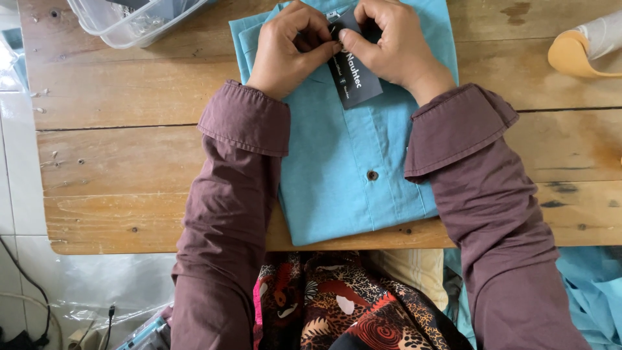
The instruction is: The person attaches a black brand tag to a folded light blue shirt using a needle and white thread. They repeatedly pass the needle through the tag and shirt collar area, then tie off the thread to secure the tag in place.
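A folded light-blue shirt (337, 168) lies on the wooden table (116, 155), its collar end away from me and a dark button on its front placket. A dark grey card tag (354, 79) rests over the upper placket. My left hand (285, 48) and my right hand (389, 45) meet at the tag's top end near the collar. The fingertips of both pinch there, at the tag and its fastening. Both arms wear maroon sleeves with turned-back cuffs.
A clear plastic tub (129, 19) stands at the table's far left corner. A tan curved object with a white wrapped part (580, 52) lies at the far right. Blue cloth (593, 291) hangs below the table on the right; plastic film and cables lie on the floor at left.
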